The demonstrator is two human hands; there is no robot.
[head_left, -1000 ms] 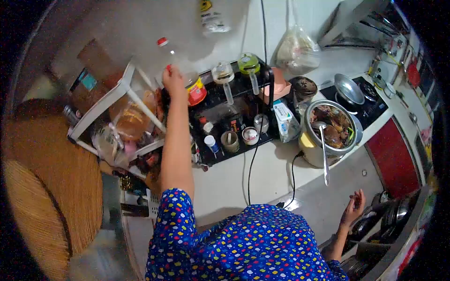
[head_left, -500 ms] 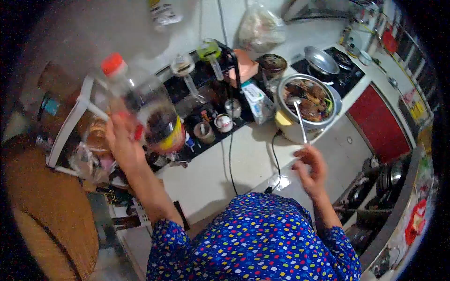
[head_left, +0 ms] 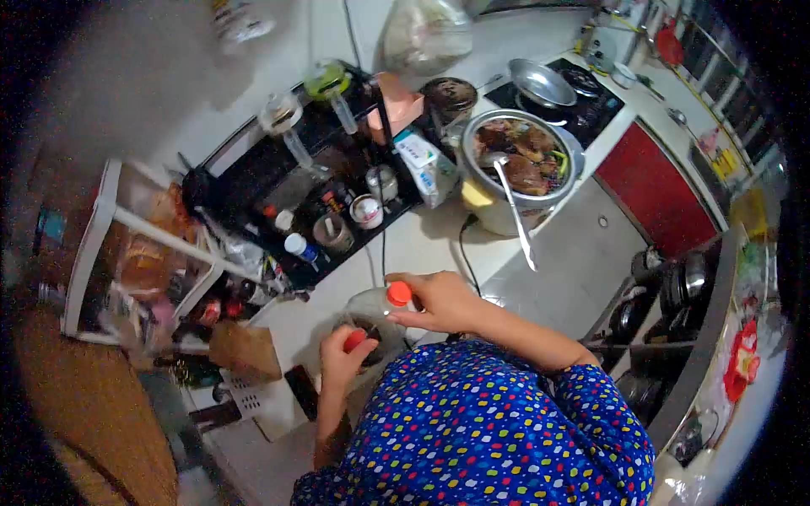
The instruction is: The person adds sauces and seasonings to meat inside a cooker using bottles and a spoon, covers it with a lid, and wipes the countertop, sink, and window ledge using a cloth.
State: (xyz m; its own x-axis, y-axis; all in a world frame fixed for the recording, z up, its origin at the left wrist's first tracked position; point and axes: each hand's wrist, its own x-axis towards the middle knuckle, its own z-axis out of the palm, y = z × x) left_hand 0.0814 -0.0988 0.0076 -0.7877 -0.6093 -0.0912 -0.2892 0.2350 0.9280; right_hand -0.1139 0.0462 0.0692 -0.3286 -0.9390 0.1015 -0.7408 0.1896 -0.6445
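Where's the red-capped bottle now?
In the head view, the bottle is just below and left of centre, in front of the patterned shirt, with the left hand at its red handle and the right hand at its cap.

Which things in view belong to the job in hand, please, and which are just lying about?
Likely in the job:
- clear bottle, left hand on its red handle
- red cap, at the right hand

Apparently just about:
- hanging plastic bag
- pink container
- white-capped container
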